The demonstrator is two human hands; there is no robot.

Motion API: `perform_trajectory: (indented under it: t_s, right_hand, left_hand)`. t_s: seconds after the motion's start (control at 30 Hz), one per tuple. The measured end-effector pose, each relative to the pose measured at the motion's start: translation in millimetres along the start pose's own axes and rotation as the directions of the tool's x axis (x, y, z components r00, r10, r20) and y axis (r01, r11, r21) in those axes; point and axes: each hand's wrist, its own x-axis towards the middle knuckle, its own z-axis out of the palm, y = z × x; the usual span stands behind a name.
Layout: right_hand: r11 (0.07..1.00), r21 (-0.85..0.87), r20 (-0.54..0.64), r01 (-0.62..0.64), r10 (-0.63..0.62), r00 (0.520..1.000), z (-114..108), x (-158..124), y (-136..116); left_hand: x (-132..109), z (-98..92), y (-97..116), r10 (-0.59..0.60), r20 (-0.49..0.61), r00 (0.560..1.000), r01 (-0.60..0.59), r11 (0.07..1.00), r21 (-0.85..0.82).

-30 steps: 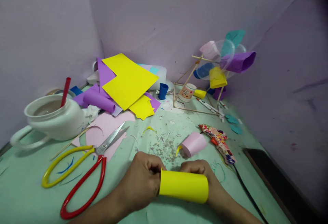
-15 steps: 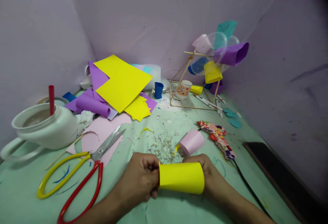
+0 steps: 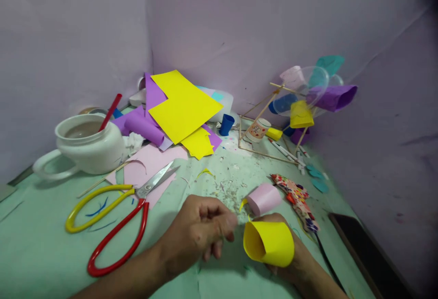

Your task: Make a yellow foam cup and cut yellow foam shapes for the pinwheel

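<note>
My right hand point(image 3: 290, 255) is wrapped round a yellow paper cone-shaped roll point(image 3: 268, 243), whose open mouth faces left toward my left hand. My left hand point(image 3: 201, 228) hovers just left of the roll, fingers loosely curled and apart, holding nothing. A pink paper roll point(image 3: 263, 198) lies on the green table point(image 3: 41, 249) just beyond my hands. Large scissors point(image 3: 116, 207) with one yellow and one red handle lie to the left.
A white pot with a red stick point(image 3: 87, 146) stands at far left. Yellow, purple and pink paper sheets point(image 3: 181, 107) pile at the back. A stick frame with paper cups point(image 3: 301, 102) stands at back right. A floral strip point(image 3: 296, 196) and a dark slab point(image 3: 366, 249) lie right.
My left hand has let go of the yellow roll and drawn back to the left. My right hand has turned the roll so its open end faces left.
</note>
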Motion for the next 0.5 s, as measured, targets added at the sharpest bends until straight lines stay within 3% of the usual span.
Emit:
perform_trajectory:
  t_s: [0.13, 0.33, 0.5]
  right_hand:
    - [0.998, -0.063, -0.067, -0.006, 0.001, 0.998, -3.0, 0.0, 5.9]
    - [0.986, -0.159, -0.186, -0.050, 0.020, 0.982, 4.7, -2.3, 1.0]
    - [0.939, -0.337, -0.083, 0.069, -0.103, 0.991, 16.1, -4.2, -17.6]
  left_hand:
    - [-3.7, 2.9, 2.9, -0.060, 0.018, 0.998, 0.059, 0.995, 0.085]
    - [-1.6, 4.1, 1.9, -0.060, 0.010, 0.998, 0.058, 0.989, 0.138]
    - [2.7, 5.6, -5.8, -0.086, -0.085, 0.993, 0.101, 0.976, 0.191]
